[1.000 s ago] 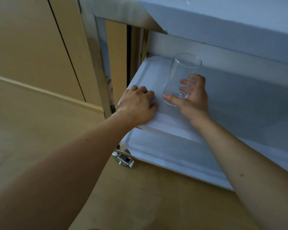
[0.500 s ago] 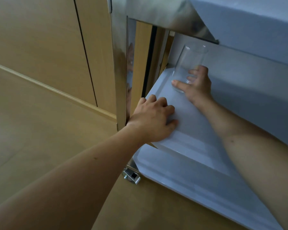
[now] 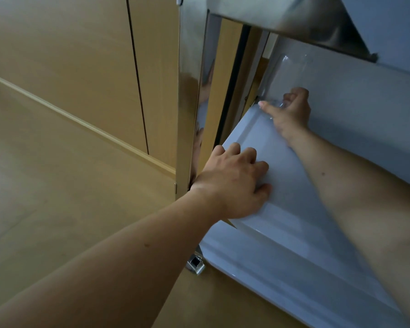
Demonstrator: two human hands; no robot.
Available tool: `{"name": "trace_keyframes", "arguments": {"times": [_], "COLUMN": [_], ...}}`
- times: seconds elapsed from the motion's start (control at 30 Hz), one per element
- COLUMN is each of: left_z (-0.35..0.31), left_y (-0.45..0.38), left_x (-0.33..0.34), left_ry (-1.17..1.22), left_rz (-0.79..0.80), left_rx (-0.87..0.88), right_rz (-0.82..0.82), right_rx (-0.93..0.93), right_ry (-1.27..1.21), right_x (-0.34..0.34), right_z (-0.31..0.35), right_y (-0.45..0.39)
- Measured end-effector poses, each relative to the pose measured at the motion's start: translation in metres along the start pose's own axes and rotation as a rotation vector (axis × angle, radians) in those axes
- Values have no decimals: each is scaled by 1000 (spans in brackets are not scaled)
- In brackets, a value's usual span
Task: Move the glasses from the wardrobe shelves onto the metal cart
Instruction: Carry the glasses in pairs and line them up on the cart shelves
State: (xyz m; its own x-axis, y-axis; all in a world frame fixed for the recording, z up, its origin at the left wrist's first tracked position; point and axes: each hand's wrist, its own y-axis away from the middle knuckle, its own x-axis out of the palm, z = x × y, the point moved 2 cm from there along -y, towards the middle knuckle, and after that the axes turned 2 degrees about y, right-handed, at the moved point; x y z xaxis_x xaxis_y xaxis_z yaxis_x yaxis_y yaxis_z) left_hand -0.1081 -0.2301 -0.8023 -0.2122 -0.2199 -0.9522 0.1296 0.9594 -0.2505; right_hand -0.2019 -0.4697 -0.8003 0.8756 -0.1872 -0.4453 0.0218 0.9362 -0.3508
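One glass (image 3: 285, 78) is in view, and it is held by the right hand (image 3: 291, 112) deep at the far left corner of the cart (image 3: 194, 91), on its middle shelf (image 3: 294, 181). The glass stands roughly upright, its base at or just above the shelf surface; whether it is already resting there cannot be told, because the base is hidden behind the thumb and fingers. Judged from this, the placing of this glass is nearly done, and only the release and the withdrawal of the arm appear to be left for it. No other glass is seen on the visible parts of the cart, and the wardrobe shelves are not in view, so how many glasses remain to be moved cannot be told.

The grip of the right hand is closed round the lower part of the glass: the thumb is laid across the near side, pointing left, and the fingers are curled round the far side. The upper part of the glass is left free and is seen faintly against the pale back wall under the top shelf.

Nothing is held by the left hand (image 3: 234, 183). It is laid knuckles up on the front left part of the middle shelf, just beside the metal post, with the fingers bent and the fingertips pressed on the surface; it seems to be used as a brace. A lower shelf (image 3: 282, 275) is seen beneath, and a caster bracket (image 3: 195, 265) by the wooden floor (image 3: 45, 197).
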Motion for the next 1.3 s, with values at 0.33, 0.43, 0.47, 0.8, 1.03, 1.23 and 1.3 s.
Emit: {"name": "trace_keyframes", "arguments": {"times": [0.33, 0.43, 0.47, 0.8, 1.03, 1.23, 1.3], "left_z": [0, 0, 0, -2, -10, -52, -67], "left_y": [-2, -3, -4, -4, 4, 50, 68], "left_x": [1, 3, 4, 1, -18, -75, -103], "left_ry": [-8, -12, -15, -44, 52, 142, 135], "left_rz": [20, 35, 37, 58, 176, 284, 355], "left_rx": [-19, -24, -23, -33, -98, -178, -186], "right_rz": [27, 12, 16, 72, 199, 354, 395], "right_rx": [20, 60, 79, 141, 120, 267, 310], "right_ry": [70, 76, 93, 361, 590, 592, 595], "right_x": [0, -6, -9, -89, -147, -195, -216], "right_z": [0, 4, 5, 7, 8, 59, 85], "right_y": [3, 8, 11, 105, 198, 271, 289]}}
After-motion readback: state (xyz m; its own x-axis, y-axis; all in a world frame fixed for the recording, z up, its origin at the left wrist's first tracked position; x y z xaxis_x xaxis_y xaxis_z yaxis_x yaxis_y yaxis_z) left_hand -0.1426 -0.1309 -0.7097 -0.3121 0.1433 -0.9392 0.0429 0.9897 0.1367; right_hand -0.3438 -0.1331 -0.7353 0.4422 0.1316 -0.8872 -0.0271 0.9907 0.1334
